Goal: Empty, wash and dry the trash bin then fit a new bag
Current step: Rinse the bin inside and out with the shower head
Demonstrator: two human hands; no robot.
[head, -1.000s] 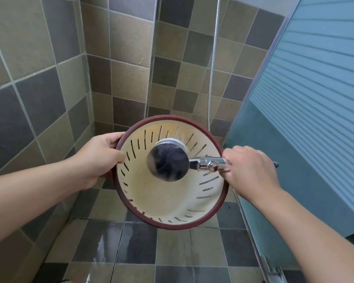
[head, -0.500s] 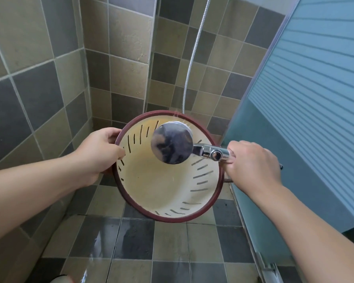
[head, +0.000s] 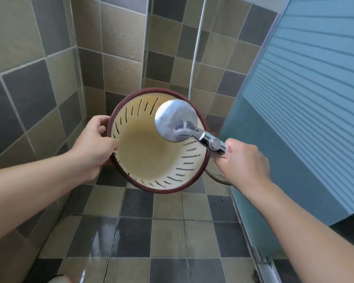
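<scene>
bin (head: 151, 156) mid-frame, tilted, mouth toward us | left hand (head: 94, 144) grips its rim | right hand (head: 243, 162) grips shower head (head: 176, 120) handle | we judge it light, stiff, wet-slippery; hold at rim

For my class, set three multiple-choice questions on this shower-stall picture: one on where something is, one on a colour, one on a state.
1. Where is the shower head?
A. Over the open mouth of the trash bin
B. Lying on the floor
C. Hooked on the wall

2. What colour is the bin's rim?
A. Blue
B. Dark red
C. Green

3. How is the bin held?
A. Standing on the floor, untouched
B. Tipped with its mouth toward the camera, the left hand gripping its rim
C. Upside down on a shelf

Answers:
1 A: the chrome head sits in front of the bin's opening, its handle held by the right hand.
2 B: a dark red band rings the cream slotted wall.
3 B: the inside bottom shows and the fingers curl over the rim.
</scene>
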